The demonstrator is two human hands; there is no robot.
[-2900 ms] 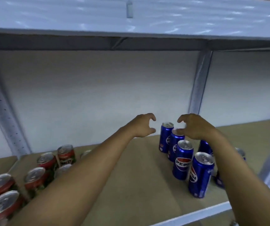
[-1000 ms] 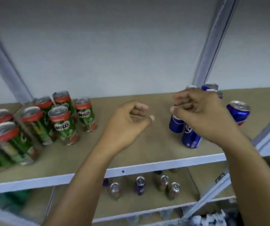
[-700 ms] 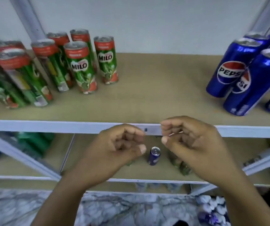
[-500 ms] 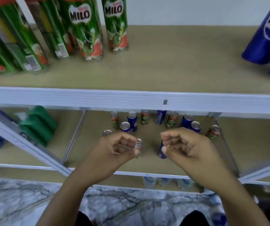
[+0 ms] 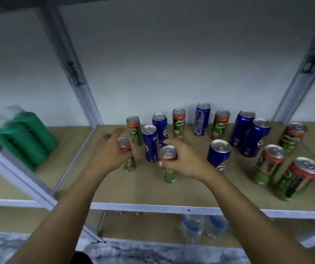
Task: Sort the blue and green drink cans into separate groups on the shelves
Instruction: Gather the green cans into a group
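Both of the person's hands reach into a low shelf [image 5: 114, 191] where green and blue drink cans stand mixed together. The left hand [image 5: 108, 154] wraps its fingers [image 5: 114, 133] round a green can [image 5: 127, 158] at the left of the cluster, its red-banded top showing past the knuckles. The right hand [image 5: 186, 161] grips a second green can [image 5: 169, 164] just in front, thumb and fingers curled round its upper part while the lower part stands on the shelf board. Between the two held cans stands a blue can [image 5: 151, 143], with another blue can [image 5: 160, 127] and a green can with a Milo label [image 5: 133, 133] close behind. Further back a Milo can [image 5: 179, 122], a tall blue can [image 5: 202, 119] and one more Milo can [image 5: 220, 124] stand in a loose row. To the right are three blue cans [image 5: 252, 134] and three green cans [image 5: 278, 162], all upright. Green wrapped packs [image 5: 25, 138] lie on the neighbouring bay to the left, and water bottles [image 5: 200, 227] show blurred on the shelf below
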